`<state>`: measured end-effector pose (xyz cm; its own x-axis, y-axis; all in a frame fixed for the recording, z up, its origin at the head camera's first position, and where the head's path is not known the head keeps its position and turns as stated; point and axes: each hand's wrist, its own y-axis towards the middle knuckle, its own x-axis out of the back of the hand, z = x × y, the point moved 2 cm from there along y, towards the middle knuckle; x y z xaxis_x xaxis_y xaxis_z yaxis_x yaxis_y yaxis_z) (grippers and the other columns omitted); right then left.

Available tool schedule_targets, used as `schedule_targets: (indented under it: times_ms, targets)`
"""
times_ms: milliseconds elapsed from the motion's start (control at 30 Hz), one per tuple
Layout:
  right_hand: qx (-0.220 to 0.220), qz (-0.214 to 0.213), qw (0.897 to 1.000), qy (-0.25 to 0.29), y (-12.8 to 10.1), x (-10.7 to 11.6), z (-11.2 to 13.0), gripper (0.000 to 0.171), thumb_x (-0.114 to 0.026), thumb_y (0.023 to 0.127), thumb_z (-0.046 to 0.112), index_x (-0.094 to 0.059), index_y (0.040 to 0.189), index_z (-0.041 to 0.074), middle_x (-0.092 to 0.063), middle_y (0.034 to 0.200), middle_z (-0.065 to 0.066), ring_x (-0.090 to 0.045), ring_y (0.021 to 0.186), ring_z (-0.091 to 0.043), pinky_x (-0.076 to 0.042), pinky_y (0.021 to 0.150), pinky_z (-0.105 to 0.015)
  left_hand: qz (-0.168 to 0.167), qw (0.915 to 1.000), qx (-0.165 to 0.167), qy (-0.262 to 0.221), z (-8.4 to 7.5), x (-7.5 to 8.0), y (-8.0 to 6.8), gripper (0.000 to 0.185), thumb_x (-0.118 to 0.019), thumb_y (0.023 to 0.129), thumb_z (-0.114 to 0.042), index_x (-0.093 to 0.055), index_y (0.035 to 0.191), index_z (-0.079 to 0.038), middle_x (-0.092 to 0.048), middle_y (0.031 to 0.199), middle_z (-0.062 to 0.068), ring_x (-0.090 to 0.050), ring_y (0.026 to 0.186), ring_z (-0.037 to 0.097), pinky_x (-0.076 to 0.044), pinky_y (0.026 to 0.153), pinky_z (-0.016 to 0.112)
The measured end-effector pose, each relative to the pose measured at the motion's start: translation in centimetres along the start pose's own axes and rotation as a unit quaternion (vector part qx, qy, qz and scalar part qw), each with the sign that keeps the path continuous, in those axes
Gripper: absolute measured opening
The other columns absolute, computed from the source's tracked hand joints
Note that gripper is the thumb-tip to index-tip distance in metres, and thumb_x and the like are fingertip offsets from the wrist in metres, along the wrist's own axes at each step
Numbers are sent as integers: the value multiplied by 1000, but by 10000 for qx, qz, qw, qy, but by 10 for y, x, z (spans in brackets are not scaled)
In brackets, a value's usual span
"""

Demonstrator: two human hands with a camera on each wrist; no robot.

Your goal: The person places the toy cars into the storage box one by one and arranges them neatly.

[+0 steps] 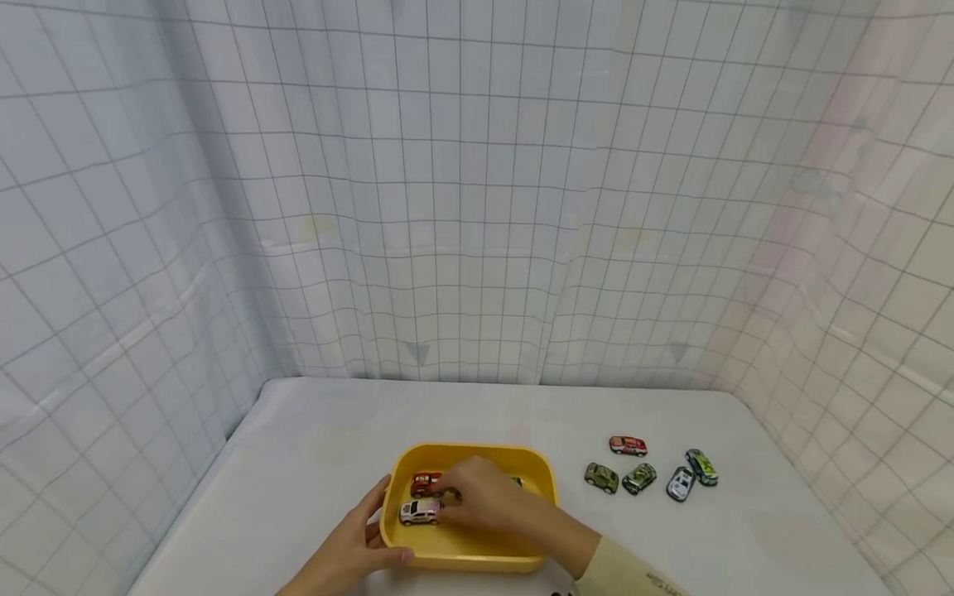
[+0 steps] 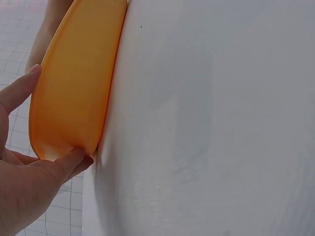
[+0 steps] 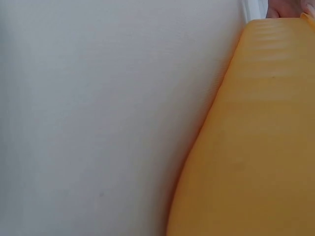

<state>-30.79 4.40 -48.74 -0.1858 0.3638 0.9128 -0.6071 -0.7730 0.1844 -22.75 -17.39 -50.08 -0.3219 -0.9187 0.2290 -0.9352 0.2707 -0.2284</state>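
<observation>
A yellow plastic tray sits near the front of the table. My left hand holds its near left corner, thumb at the front side and fingers along the left side. In the left wrist view, the left hand touches the tray's wall. Inside the tray, my right hand curls its fingers around a small dark green toy car, mostly hidden. Close to its fingertips lie a white toy car and a red toy car. Another green car peeks out behind this hand.
Right of the tray lie several toy cars: a red-orange one, an olive one, a camouflage one, a silver one and a green one. Gridded white curtains surround the white table.
</observation>
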Motion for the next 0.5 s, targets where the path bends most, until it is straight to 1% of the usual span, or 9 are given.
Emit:
schedule_targets:
  times_ms: [167, 300, 400, 500]
  targets:
    - [73, -21, 10000, 23, -3, 4, -1, 27, -83, 91, 26, -80, 115, 14, -73, 96, 15, -54, 72, 1, -44, 67, -8, 46, 9998, -66, -168, 0, -1, 0, 111, -84, 90, -29, -6, 165, -1, -10, 165, 34, -44, 139, 48, -55, 99, 36]
    - [194, -73, 9998, 27, -7, 7, -2, 27, -83, 91, 27, -80, 114, 13, -75, 101, 11, -59, 76, 1, -47, 71, -8, 30, 9999, -74, -92, 1, -1, -1, 112, -85, 89, -29, -6, 165, 0, -11, 165, 35, -45, 138, 49, -55, 99, 37]
    - [56, -43, 9999, 86, -10, 10, -6, 28, -82, 92, 28, -79, 116, 13, -75, 106, 10, -64, 88, 1, -51, 80, -11, -1, 10000, -44, -44, 0, 0, -1, 113, -85, 89, -30, -7, 165, 0, -12, 165, 35, -44, 139, 49, -55, 100, 37]
    - [-275, 29, 9995, 171, -15, 14, -11, 31, -81, 93, 30, -78, 119, 13, -74, 111, 10, -65, 99, 0, -53, 89, -17, 11, 9999, -79, -133, -1, 0, -1, 112, -84, 90, -28, -7, 165, 1, -11, 165, 34, -42, 140, 50, -54, 100, 37]
